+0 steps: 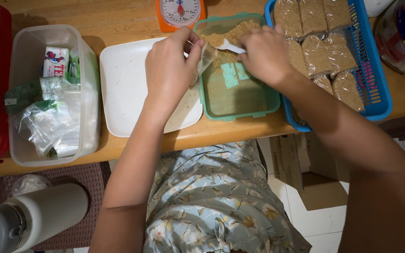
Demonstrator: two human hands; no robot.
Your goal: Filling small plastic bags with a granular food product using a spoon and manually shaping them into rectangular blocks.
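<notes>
My left hand [169, 65] pinches a small clear plastic bag [206, 56] open over the edge of a green container [240, 110] that holds brown granules. My right hand [266, 54] grips a white plastic spoon [228, 45] heaped with the granules, its bowl at the bag's mouth. Both hands sit above the container's near-left part.
A white square plate [123, 89] lies left of the container. A blue basket [376, 93] on the right holds several filled bags. An orange kitchen scale [180, 11] stands behind. A clear tub [29, 150] with plastic bags sits at the left. A cardboard box [305, 173] and a white flask [38, 215] are on the floor.
</notes>
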